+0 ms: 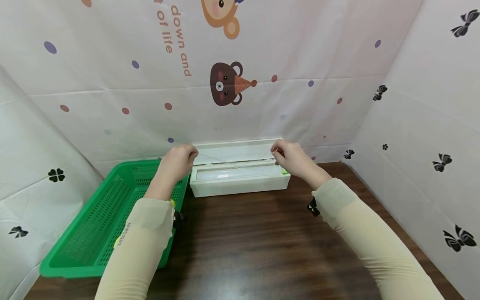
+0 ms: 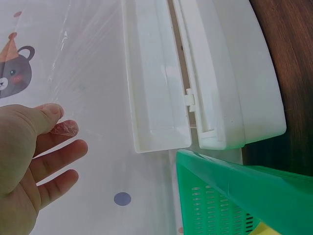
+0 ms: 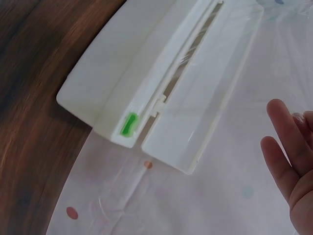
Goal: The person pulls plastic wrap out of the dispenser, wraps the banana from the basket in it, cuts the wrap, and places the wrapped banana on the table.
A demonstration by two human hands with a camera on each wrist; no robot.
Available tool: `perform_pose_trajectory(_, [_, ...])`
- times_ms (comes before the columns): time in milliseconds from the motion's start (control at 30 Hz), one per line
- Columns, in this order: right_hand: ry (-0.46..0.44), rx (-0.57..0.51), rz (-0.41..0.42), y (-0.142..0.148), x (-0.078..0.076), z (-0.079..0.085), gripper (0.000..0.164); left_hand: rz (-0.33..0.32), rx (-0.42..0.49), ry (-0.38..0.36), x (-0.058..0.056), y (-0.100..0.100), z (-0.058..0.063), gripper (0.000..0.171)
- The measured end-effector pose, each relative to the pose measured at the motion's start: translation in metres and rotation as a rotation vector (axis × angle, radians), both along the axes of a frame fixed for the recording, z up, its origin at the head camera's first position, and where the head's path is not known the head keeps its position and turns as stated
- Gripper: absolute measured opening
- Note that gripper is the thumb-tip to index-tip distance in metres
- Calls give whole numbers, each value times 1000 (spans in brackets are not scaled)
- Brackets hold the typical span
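A long white cling film dispenser point(image 1: 240, 186) stands on the table against the back wall, its lid point(image 2: 159, 83) tipped open toward the wall. My left hand point(image 1: 177, 164) is raised over the dispenser's left end. Between its thumb and forefinger it pinches a corner of clear cling film point(image 2: 65, 128); the other fingers are loosely bent. Over the right end, my right hand point(image 1: 294, 159) pinches the film's other side, though its thumb is mostly cut off in the right wrist view. The film stretches between both hands, nearly invisible. A green slider point(image 3: 129, 125) sits at the dispenser's right end.
A green plastic basket point(image 1: 108, 208) stands left of the dispenser, with something yellow point(image 2: 264, 229) partly visible inside. Dark wooden table point(image 1: 255, 246) lies in front. Printed white sheets point(image 1: 123, 125) hang as walls behind and at both sides.
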State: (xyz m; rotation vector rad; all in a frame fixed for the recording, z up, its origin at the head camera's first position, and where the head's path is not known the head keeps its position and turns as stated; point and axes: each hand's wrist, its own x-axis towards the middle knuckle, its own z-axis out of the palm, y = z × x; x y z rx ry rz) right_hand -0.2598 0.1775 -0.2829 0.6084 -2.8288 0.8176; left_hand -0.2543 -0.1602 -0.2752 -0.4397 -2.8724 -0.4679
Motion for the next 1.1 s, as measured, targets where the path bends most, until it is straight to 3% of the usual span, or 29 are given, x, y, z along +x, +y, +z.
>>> perform_pose_trajectory(300, [11,28,-4,13,6,3,21,-8,20,2,1,-2,0,26])
perform_pose_trajectory(867, [130,31,-2,23,13,6,18,-51,37,64,11,2,4,24])
perform_pose_trajectory(1100, [131,32,0,25,15,8,17,-64,50,52,13,2,5,25])
